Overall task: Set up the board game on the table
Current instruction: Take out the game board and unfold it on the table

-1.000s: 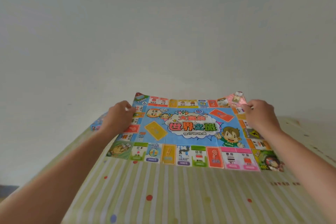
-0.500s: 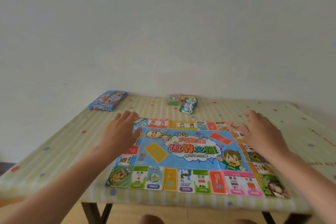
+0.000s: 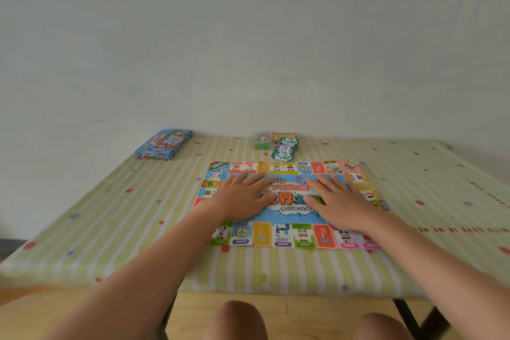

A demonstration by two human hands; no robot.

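The colourful paper game board (image 3: 288, 232) lies unfolded and flat in the middle of the table (image 3: 110, 218), which wears a green striped, dotted cloth. My left hand (image 3: 242, 197) rests palm down on the board's left centre, fingers spread. Flat on the right centre lies my right hand (image 3: 338, 203), fingers spread too. Neither hand holds anything. Behind the board sit small packs of game cards and pieces (image 3: 278, 146). The blue game box (image 3: 163, 144) lies at the table's far left.
A pale wall stands right behind the table's far edge. My knees (image 3: 240, 320) show below the near edge, over a wooden floor. Dark table legs (image 3: 411, 320) stand at the lower right.
The board went from held up by its far corners to lying flat on the table. Both hands let go and slid inward onto its centre, palms down.
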